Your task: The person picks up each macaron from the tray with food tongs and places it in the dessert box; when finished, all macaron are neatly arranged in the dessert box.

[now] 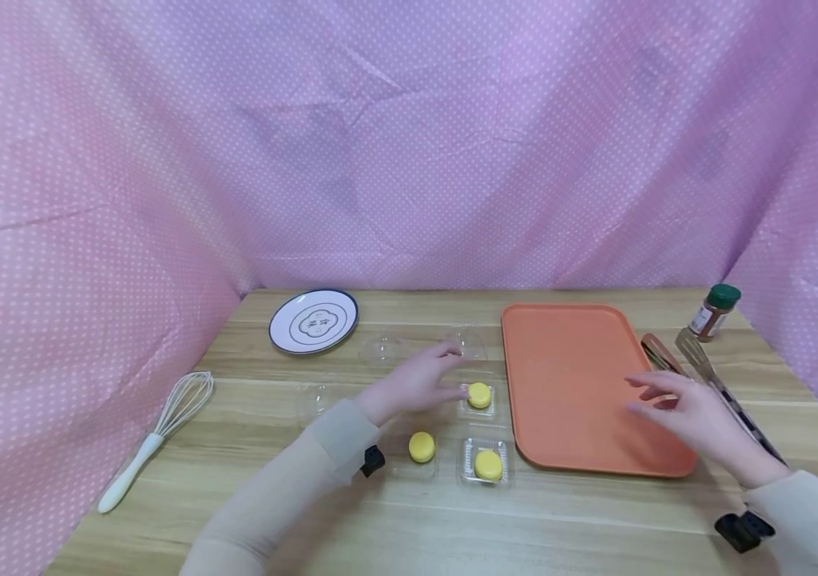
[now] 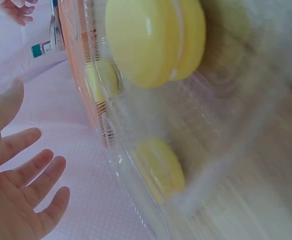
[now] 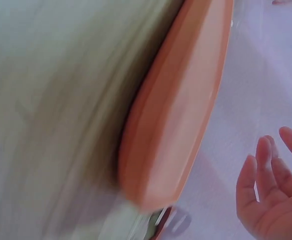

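The left hand [image 1: 416, 384], at centre frame, has its fingers [image 2: 33, 172] spread and relaxed, holding nothing; their tips reach just beside a round yellow macaron [image 1: 479, 394] in a clear plastic tray. Two more yellow macarons [image 1: 421, 446] lie below it on the wooden counter [image 1: 250, 496]. The right hand [image 1: 697, 416], fingers loose and empty, hovers over the orange plastic tray [image 1: 567, 384] at right.

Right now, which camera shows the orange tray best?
The head view: the whole orange tray lies flat on the table, its bare surface visible, with the right hand over its near right corner. The right wrist view shows only a blurred edge; the left wrist view a thin sliver.
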Demonstrator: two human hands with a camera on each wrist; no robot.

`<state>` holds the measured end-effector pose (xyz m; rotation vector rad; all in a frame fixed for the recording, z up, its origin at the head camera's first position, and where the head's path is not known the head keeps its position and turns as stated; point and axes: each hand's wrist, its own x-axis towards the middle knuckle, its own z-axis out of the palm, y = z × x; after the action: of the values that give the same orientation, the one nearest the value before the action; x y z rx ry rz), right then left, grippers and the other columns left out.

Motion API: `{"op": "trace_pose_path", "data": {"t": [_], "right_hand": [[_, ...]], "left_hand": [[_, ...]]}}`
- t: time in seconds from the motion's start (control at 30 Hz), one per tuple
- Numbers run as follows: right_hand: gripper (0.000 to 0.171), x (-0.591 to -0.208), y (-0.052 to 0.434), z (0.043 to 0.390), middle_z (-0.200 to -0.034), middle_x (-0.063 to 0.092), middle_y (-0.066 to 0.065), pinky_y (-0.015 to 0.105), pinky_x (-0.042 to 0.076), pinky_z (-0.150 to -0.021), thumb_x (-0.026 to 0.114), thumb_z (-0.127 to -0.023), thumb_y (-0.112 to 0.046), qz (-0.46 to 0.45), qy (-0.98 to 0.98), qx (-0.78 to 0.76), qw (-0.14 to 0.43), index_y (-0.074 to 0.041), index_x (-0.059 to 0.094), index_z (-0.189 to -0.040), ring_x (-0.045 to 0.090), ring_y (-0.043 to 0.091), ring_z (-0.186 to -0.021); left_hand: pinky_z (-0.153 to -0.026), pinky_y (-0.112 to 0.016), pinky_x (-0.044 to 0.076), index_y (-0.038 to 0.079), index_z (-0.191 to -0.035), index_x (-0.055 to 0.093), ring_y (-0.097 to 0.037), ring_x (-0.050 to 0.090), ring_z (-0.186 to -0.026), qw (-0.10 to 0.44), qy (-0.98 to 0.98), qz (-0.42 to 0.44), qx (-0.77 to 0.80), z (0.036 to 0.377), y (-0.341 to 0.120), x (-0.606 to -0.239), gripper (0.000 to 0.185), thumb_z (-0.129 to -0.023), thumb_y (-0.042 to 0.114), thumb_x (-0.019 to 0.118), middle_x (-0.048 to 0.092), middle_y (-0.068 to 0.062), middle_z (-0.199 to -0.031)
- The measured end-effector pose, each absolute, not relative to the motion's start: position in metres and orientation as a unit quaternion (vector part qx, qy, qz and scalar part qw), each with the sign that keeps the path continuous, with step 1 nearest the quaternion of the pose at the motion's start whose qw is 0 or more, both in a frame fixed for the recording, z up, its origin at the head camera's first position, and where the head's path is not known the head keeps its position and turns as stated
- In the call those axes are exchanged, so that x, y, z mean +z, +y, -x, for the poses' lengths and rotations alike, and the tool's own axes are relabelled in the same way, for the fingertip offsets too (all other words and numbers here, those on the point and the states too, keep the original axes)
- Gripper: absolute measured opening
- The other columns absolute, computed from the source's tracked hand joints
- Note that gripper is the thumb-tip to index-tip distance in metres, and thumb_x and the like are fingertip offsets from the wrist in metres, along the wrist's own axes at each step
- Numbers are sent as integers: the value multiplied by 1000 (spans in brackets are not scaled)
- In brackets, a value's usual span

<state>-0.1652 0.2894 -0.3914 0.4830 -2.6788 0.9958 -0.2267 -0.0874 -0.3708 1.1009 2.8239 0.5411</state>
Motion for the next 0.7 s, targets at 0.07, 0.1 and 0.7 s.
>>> {"op": "trace_pose_path", "data": {"t": [0.07, 0.1, 0.7], "right_hand": [[35, -392, 281, 163, -103, 67, 15, 17, 52, -65, 75, -79, -10, -176, -918, 336, 118, 3, 67, -109, 54, -11, -80], [34, -392, 277, 162, -103, 67, 19, 18, 52, -66, 75, -79, -10, -182, -915, 339, 117, 3, 67, -109, 55, -10, -80], [32, -385, 218, 146, -106, 67, 7, 27, 55, -71, 74, -82, -18, -253, -904, 332, 93, -4, 68, -110, 62, 14, -85]], "left_hand": [[-107, -37, 40, 6, -134, 52, -24, 51, -123, 24, 916, -360, 178, 223, -91, -370, 54, -88, 32, 67, 50, -12, -136], [-108, -37, 40, 6, -133, 53, -24, 51, -123, 21, 915, -361, 178, 222, -93, -370, 54, -88, 32, 67, 51, -11, -136], [-105, -42, 42, 7, -127, 58, -27, 51, -121, -20, 935, -307, 177, 192, -149, -358, 49, -85, 30, 70, 51, -12, -133]]}}
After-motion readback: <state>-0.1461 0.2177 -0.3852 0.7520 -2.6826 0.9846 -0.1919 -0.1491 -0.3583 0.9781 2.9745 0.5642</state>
